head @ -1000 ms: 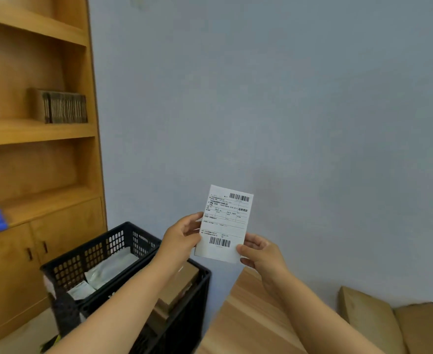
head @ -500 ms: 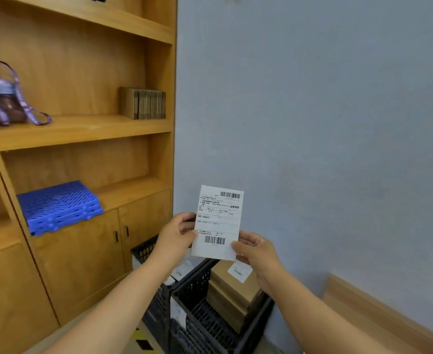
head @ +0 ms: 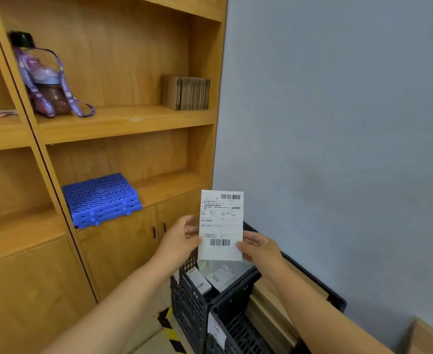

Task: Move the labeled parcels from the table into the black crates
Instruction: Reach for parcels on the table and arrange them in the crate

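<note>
Both forearms reach up from the bottom of the frame toward its lower centre. The left hand [head: 178, 240] and right hand [head: 260, 247] hold a white labeled parcel [head: 221, 224] upright between them, its barcodes facing the camera. The left thumb presses the parcel's left edge, its other fingers hidden behind; the right thumb pinches the lower right corner, fingers curled behind. The small print on the label is too fine to read. Directly below, two black crates [head: 197, 302] stand side by side at the bottom centre, partly covered by the arms. The nearer-left one holds pale parcels [head: 219, 277]; brown boxes [head: 269, 305] in the right one are mostly hidden by the right forearm.
</note>
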`<state>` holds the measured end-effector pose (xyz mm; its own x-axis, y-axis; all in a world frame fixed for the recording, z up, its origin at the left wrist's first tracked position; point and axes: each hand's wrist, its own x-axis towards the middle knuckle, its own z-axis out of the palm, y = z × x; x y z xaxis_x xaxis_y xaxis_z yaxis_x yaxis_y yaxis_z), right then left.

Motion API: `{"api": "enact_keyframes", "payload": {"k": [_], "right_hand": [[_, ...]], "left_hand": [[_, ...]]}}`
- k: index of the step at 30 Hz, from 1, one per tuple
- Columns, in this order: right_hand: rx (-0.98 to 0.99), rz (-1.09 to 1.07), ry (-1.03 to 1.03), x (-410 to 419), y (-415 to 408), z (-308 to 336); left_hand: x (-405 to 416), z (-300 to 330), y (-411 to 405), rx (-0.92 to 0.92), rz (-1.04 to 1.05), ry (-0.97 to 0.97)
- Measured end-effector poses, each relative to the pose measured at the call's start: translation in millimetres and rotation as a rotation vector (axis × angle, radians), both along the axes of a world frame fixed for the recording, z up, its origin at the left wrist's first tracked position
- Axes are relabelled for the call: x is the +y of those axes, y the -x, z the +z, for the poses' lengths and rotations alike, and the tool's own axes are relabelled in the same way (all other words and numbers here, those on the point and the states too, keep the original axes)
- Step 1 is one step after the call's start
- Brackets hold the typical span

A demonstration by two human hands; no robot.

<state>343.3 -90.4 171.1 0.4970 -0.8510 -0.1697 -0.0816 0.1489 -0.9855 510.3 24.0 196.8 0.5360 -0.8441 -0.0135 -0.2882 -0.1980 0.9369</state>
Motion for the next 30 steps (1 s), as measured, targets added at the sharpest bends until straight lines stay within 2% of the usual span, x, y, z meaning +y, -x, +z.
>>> {"api": "enact_keyframes", "payload": {"k": [3, 8, 12, 19, 24, 30], "right_hand": [[0.004, 0.024, -0.023, -39.2, -34.7, -10.7], [0.036, 0.035, -0.047, -104.2, -78.1, -22.9], [0.106, 0.075, -0.05, -146.8, -105.5, -26.8], [0.216, 0.096, -0.029, -196.6, -139.7, -36.3], [0.329, 0.121, 0.016, -227.6, -162.0, -41.8], [0.472, 0.039, 0.017, -271.0, -204.1, -54.5]], "left_hand": [[-33.6, -2.8, -38.8, -0.167, 0.009, -0.085], [-99.4, -3.8, -95.2, -0.818, -0.059, -0.255], [-151.6, -11.6, -125.1, -1.114, -0.233, -0.333], [-219.7, -38.0, -161.2, -1.394, -0.574, -0.317], [-267.8, -63.0, -189.1, -1.553, -0.74, -0.288], [-331.0, -85.2, -232.6, -1.597, -0.898, -0.224]]}}
